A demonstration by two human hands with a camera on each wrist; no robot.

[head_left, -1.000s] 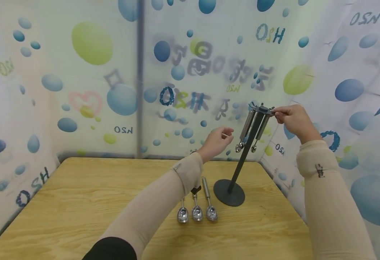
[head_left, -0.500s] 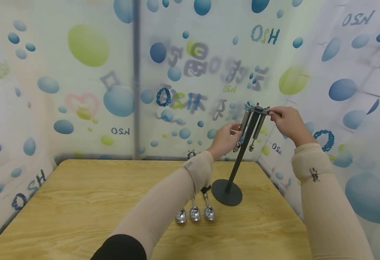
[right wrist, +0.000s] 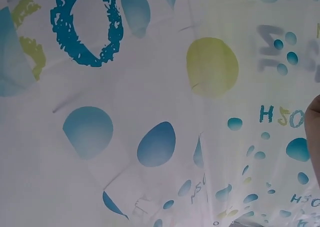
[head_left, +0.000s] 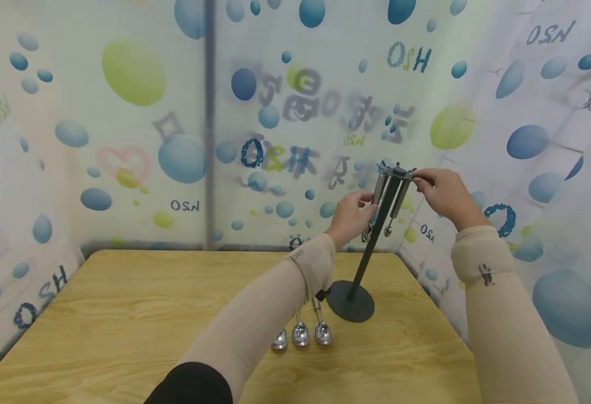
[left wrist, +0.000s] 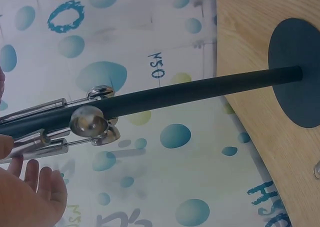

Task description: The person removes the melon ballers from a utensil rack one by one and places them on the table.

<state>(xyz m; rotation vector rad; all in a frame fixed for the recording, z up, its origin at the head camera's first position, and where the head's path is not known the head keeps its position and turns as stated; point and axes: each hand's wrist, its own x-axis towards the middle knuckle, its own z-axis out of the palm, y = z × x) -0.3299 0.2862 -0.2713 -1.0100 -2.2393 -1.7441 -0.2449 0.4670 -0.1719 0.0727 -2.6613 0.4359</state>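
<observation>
My left hand (head_left: 349, 216) pinches the shiny steel handle of a hanging scoop (head_left: 374, 203), its round bowl dangling just below my fingers. My right hand (head_left: 441, 192) grips the top arm of the dark stand (head_left: 371, 247), just above the scoop.

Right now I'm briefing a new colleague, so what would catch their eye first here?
The dark stand at the table's far right, with scoops hanging from its top. The left hand grips a hanging scoop; the right hand pinches the stand's top. Three spoons lie beside its base.
</observation>
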